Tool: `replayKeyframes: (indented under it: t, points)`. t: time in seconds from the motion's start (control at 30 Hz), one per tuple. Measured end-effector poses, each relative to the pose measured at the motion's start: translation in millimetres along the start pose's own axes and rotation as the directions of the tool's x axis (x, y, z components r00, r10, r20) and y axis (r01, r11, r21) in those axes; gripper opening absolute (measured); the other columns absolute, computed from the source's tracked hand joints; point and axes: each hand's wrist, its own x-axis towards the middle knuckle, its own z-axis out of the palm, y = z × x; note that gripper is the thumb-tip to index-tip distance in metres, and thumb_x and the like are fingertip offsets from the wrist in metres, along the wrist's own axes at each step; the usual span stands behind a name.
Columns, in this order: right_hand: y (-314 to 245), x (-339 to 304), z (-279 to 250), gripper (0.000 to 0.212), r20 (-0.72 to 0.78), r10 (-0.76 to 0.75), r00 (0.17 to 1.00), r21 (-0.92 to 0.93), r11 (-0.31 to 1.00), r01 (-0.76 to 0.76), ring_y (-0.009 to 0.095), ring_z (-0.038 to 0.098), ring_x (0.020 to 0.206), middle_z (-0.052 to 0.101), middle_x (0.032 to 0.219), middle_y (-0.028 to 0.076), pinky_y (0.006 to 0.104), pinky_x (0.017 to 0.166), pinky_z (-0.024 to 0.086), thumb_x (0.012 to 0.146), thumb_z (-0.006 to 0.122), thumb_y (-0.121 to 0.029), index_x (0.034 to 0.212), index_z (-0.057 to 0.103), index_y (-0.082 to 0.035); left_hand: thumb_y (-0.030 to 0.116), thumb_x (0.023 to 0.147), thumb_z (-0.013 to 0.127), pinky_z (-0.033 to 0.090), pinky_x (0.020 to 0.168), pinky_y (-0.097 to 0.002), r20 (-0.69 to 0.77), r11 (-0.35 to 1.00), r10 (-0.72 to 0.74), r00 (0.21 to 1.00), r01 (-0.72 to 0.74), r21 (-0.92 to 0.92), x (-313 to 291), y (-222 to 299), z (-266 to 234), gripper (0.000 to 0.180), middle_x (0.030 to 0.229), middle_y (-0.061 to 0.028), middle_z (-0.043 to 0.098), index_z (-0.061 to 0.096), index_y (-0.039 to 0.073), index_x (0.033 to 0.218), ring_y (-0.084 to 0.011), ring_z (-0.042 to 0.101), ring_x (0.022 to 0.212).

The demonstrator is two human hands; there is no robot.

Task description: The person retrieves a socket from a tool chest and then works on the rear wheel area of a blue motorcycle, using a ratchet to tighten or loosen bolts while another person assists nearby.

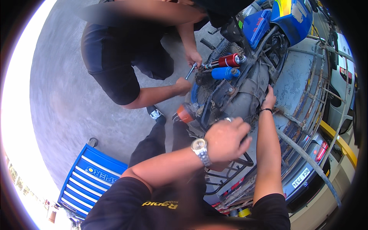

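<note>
A worn motorcycle [245, 92] with its seat area stripped bare stands ahead of me. My left hand [226, 142], wearing a silver watch, hovers over its rear end with the fingers curled inward. A small silvery spot shows at its fingertips; I cannot make out what it is. On the machine's right side, my right hand [269, 99] grips beside the frame, its fingers partly hidden. Across from me, a co-worker's two hands hold a silver wrench [191, 71] by the red shock absorber [230, 60]. A blue cylinder [224, 73] lies alongside, and an orange lens [185, 112] sits at the rear.
A blue tool cabinet [92, 172] is at the lower left. The co-worker crouches on the grey concrete floor [65, 103]. Along the right runs a rusty metal rack [306, 99] with bars, and parked cars [306, 176] are beyond it.
</note>
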Motion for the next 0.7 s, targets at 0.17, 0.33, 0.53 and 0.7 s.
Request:
replayKeyframes:
  t: [0.17,0.33,0.53,0.7]
  points:
    - [4,0,-4,0.087,-0.037,0.015,0.999,-0.015,1.0,-0.015,0.034,0.066,0.112,0.069,0.123,0.03,0.0408,0.102,0.048,0.079,0.082,-0.05,0.119,0.06,0.025,0.017,0.095,0.053,0.055,0.101,-0.0483,0.241,0.744,-0.626,0.741,0.477,0.468,108,-188,-16,0.038,0.133,-0.019,0.07,0.068,0.009,0.128,-0.0382,0.069,0.122]
    - [-3,-3,-4,0.086,0.049,-0.008,0.999,0.035,0.999,0.007,0.033,0.065,0.113,0.068,0.125,0.029,0.0411,0.103,0.048,0.08,0.082,-0.051,0.12,0.061,0.023,0.017,0.087,0.063,0.056,0.1,-0.045,0.373,0.754,-0.592,0.714,0.327,0.57,162,-347,36,0.052,0.128,-0.0183,0.072,0.063,0.013,0.139,-0.0335,0.071,0.118]
    - [-8,-13,-5,0.082,0.007,-0.021,1.0,0.036,0.999,0.021,0.031,0.066,0.11,0.067,0.124,0.028,0.0397,0.099,0.05,0.08,0.084,-0.046,0.12,0.06,0.022,0.016,0.097,0.068,0.065,0.078,-0.048,0.979,0.909,-0.156,0.13,0.406,0.091,228,-454,43,0.05,0.111,-0.024,0.074,0.05,0.005,0.142,-0.0363,0.077,0.099]
    - [-23,-28,0,0.078,0.002,-0.013,1.0,0.061,0.998,0.013,0.03,0.066,0.106,0.069,0.12,0.028,0.0406,0.095,0.052,0.082,0.084,-0.044,0.116,0.061,0.022,0.017,0.1,0.07,0.062,0.089,-0.0464,0.994,0.932,0.083,0.066,0.349,-0.101,249,-488,48,0.039,0.117,-0.0229,0.072,0.059,0.002,0.135,-0.032,0.074,0.107]
